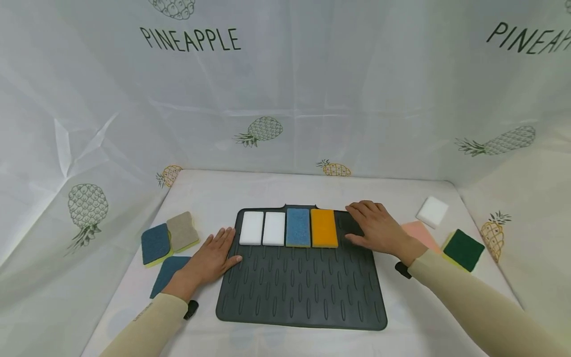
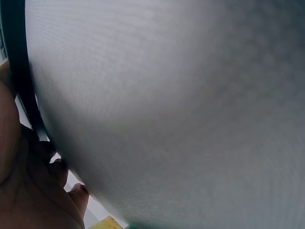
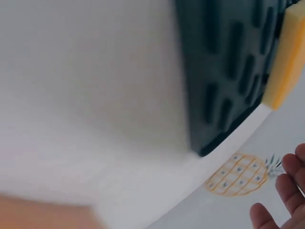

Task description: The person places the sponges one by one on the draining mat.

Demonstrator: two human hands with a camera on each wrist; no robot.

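Note:
A dark grey ribbed mat (image 1: pixel 303 287) lies on the white table. Along its far edge stand two white sponges (image 1: pixel 251 228), a blue sponge (image 1: pixel 298 227) and an orange-yellow sponge (image 1: pixel 324 228), side by side in a row. My left hand (image 1: pixel 209 260) lies with fingers outstretched at the mat's left edge, its thumb over the mat. Fingers extended, my right hand (image 1: pixel 379 228) is at the mat's far right corner, beside the orange-yellow sponge, and holds nothing. The right wrist view shows that hand (image 3: pixel 288 195) past the sponge's end (image 3: pixel 283 62).
Left of the mat lie a blue scouring sponge (image 1: pixel 155 244), a beige one (image 1: pixel 182 232) and another blue one (image 1: pixel 167 272), partly behind the left hand. To the right are a white sponge (image 1: pixel 432 211), a pink one (image 1: pixel 419 233) and a green scouring sponge (image 1: pixel 464 249). A pineapple-print sheet (image 1: pixel 348 74) hangs behind.

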